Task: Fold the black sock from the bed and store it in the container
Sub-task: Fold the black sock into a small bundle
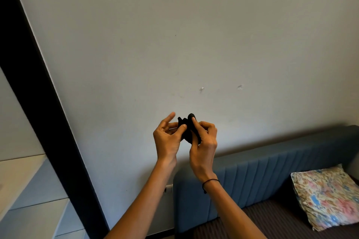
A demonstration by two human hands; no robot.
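Both hands up before the wall. Head view: I see left hand (168, 137) half open, thumb pinching sock (188, 129); right hand (203, 141) curled tight round it. Sock bunched between them, above bed (272, 221). Container not in view. Risk: loose left pinch lets the fold spring open.

Small bunched black fabric sock (187, 129) mostly hidden between both hands' fingers; floral patterned pillow (326, 196) clipped by right edge.
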